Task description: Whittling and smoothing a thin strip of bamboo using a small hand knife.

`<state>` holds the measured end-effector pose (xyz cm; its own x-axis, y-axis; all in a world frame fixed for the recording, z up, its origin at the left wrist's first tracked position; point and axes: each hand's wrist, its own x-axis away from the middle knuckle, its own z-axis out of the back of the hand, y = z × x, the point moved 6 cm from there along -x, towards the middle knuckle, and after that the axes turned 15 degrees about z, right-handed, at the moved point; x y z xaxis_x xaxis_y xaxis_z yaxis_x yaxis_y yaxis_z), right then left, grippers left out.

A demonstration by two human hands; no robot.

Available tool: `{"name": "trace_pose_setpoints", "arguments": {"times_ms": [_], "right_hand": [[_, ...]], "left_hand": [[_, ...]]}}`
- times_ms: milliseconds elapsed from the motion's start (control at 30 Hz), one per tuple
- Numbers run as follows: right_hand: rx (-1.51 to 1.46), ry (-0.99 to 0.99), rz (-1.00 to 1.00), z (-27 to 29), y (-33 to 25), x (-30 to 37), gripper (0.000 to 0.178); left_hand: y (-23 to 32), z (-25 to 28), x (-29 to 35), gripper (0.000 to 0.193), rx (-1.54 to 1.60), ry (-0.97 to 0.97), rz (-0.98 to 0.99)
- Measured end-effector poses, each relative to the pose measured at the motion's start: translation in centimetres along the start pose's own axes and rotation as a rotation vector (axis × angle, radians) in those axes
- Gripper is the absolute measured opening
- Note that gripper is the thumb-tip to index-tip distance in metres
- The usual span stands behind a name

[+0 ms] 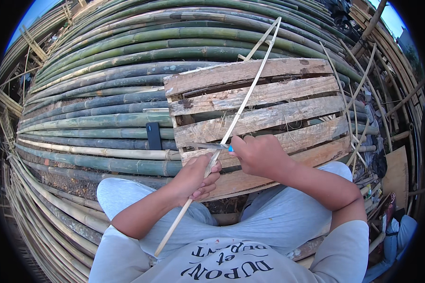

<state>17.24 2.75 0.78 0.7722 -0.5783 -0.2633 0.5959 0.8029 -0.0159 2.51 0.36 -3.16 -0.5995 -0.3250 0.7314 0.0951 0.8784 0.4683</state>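
Note:
A long, thin bamboo strip (243, 104) runs slantwise from near my chest up across a slatted wooden board, its far end bent back on itself. My left hand (198, 178) is wrapped round its lower part. Just above that grip, a knife (207, 145) lies across the strip, its blade pointing left. My right hand (259, 153) is closed on the knife's blue handle, most of which the fingers hide. The blade touches or nearly touches the strip; I cannot tell which. Beneath both hands is the slatted board (269, 100), close to my knees.
Green and grey bamboo poles (127, 35) lie side by side beyond and left of the board. A dark phone (153, 136) rests on them by the board's left edge. Thin bamboo strips (361, 89) lean at the right, near a plywood piece (395, 174).

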Motion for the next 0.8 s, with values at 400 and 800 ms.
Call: {"name": "trace_pose_setpoints", "arguments": {"times_ms": [400, 800], "right_hand": [[0.055, 0.110, -0.172, 0.6, 4.8, 1.0, 0.023], [0.332, 0.096, -0.297, 1.6, 8.3, 1.7, 0.025]], "left_hand": [[-0.2, -0.3, 0.3, 0.035, 0.033, -0.008, 0.041], [0.1, -0.1, 0.5, 0.038, 0.072, -0.006, 0.048]]}}
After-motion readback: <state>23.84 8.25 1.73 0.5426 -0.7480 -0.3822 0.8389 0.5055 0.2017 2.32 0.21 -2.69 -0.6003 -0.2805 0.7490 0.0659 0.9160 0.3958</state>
